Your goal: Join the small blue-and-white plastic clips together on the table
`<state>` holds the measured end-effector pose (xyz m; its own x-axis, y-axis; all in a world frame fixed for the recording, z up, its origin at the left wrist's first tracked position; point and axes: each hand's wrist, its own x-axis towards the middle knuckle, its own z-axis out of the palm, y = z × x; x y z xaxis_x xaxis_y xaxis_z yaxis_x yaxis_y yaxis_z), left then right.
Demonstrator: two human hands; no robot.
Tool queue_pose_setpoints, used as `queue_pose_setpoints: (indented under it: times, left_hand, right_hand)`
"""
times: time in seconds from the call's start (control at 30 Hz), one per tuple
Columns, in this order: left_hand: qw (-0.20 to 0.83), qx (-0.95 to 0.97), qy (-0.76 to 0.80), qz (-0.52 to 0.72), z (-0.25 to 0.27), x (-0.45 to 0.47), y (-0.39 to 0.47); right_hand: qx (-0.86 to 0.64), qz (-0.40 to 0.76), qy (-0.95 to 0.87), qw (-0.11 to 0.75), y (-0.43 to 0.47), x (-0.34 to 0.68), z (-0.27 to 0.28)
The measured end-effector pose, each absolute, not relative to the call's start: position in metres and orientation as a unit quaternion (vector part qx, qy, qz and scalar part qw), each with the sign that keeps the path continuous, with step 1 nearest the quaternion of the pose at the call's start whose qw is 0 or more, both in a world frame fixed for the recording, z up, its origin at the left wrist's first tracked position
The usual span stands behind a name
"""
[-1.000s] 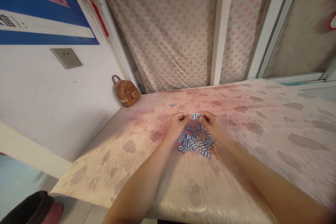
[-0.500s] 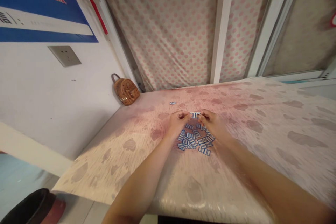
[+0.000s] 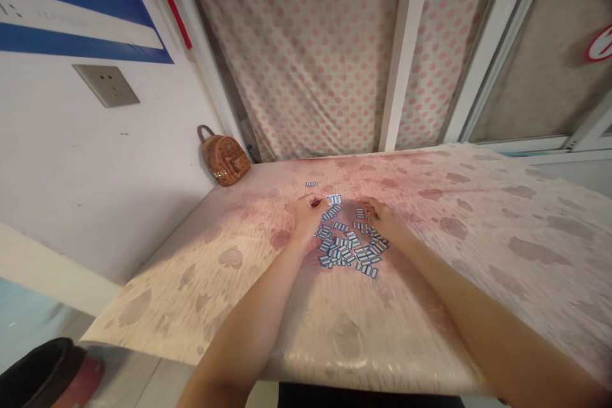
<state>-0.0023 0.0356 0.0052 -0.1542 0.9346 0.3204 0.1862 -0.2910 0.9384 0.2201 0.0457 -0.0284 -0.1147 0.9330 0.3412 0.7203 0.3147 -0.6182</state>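
My left hand (image 3: 308,213) is closed in a pinch on a small white card with blue stripes (image 3: 335,199), raised at the far side of a loose heap. More blue-and-white striped cards (image 3: 344,247) lie scattered and overlapping between my forearms. On the heap's right side is my right hand (image 3: 382,218), its fingers curled together; whether anything sits between them is hidden. Close to those fingertips is another striped card (image 3: 359,212), and I cannot tell whether they touch it. One small striped piece (image 3: 310,184) lies apart, beyond my left hand.
A patterned cover lies over the table (image 3: 229,306). A small brown backpack-shaped bag (image 3: 225,159) rests against the wall at the back left. Behind the table hangs a dotted curtain (image 3: 306,57). A dark bin-like container (image 3: 43,370) stands on the floor at lower left.
My hands have drawn apart. The left has moved left with a striped card in its pinch, and the right has come off that card. The view has shifted slightly.
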Motion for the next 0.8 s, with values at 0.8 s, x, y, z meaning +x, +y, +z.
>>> queue_pose_setpoints:
  times: [0.8]
  left_hand:
    - [0.241,0.581,0.542,0.557,0.014,-0.006,0.028]
  right_hand:
    - [-0.515,0.215,-0.776,0.295,0.006,0.197,0.012]
